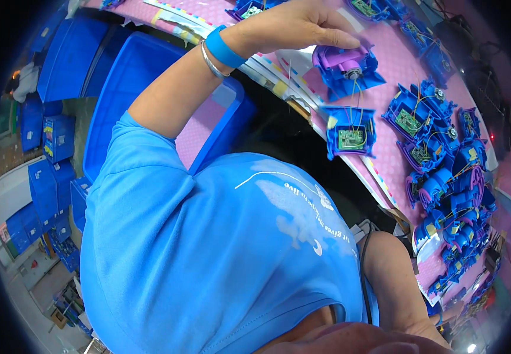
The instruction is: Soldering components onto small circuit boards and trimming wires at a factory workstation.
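My left hand [303, 28], with a blue wristband and a metal bangle, reaches over the table at the top. Its thumb lies against the upper edge of a blue and purple plastic housing half [344, 66]; the other fingers are blurred and partly hidden, but appear closed on it. A round metal part sits in that half. Thin wires run from it to a second blue housing half [350, 133] holding a green circuit board, near the table edge. My bent right arm [391, 271] shows at the lower right, its hand out of view.
Several similar wired blue and purple housings [423, 127] crowd the pink-covered table [385, 91] on the right. More lie along the far side. A large blue bin [127, 88] stands beside my left arm. Stacked blue crates [49, 183] fill the left.
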Tool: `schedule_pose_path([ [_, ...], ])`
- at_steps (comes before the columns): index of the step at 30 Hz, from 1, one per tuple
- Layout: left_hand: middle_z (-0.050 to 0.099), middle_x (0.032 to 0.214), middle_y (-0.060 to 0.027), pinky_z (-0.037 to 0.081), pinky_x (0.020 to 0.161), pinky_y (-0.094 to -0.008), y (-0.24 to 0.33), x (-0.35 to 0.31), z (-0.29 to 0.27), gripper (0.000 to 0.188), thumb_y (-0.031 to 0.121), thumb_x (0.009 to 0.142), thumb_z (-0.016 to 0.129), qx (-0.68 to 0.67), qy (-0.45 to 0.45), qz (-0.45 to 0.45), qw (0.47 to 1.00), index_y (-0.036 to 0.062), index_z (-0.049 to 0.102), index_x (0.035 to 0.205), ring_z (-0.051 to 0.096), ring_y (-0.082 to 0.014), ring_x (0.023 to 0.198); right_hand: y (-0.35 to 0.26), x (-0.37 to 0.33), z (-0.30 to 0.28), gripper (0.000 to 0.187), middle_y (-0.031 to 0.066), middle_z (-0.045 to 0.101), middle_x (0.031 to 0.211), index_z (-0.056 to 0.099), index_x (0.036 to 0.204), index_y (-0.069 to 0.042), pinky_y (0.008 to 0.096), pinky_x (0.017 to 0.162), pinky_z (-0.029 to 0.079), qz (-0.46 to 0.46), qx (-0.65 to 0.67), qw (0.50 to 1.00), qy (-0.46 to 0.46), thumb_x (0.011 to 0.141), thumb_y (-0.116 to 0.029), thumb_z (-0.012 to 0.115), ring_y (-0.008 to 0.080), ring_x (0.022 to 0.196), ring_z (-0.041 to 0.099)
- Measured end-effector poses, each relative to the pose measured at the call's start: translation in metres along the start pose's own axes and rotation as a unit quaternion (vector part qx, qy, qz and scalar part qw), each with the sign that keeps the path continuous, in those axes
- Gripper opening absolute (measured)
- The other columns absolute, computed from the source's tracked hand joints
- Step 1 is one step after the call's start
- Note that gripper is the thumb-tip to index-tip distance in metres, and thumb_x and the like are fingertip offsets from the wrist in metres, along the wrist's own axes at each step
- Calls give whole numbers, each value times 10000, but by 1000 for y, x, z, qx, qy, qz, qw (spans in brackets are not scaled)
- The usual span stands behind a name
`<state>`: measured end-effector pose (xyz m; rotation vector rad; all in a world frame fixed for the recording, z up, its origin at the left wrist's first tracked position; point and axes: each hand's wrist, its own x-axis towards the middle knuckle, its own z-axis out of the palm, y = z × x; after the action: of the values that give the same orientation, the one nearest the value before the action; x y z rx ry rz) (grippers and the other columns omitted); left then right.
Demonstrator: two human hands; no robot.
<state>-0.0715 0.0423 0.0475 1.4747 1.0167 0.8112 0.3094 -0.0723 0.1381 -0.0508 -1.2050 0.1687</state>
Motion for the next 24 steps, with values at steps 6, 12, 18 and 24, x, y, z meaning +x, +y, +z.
schedule_pose_path([
  [6,733,922,-7,511,720,-232,-23,14,4,258,186,996,692,1,65,35,997,-37,743,1116,625,-62,823,-20,-1,16,239,186,537,1100,579,1041,46,400,918,466,-14,-71,997,-37,888,-138,592,285,993,544],
  [12,688,800,-55,466,562,-269,-29,-36,14,287,97,923,745,341,292,258,856,-20,696,1180,567,-78,603,9,-124,36,479,301,515,1379,429,1174,-92,499,988,562,282,-261,894,-229,861,1,780,390,1217,606],
  [18,771,916,-73,534,609,-222,-28,-73,59,295,157,883,808,186,193,91,959,28,754,1143,680,-74,709,22,-157,39,640,366,489,1445,519,1188,-46,489,1100,436,299,-257,824,-407,733,-219,934,458,1335,533],
  [24,766,973,-91,531,630,-204,-26,-60,61,372,149,870,819,133,142,48,980,-5,717,1193,683,-74,718,42,-174,47,628,356,446,1503,487,1220,-60,502,1145,390,341,-186,833,-394,775,-212,903,439,1422,459],
])
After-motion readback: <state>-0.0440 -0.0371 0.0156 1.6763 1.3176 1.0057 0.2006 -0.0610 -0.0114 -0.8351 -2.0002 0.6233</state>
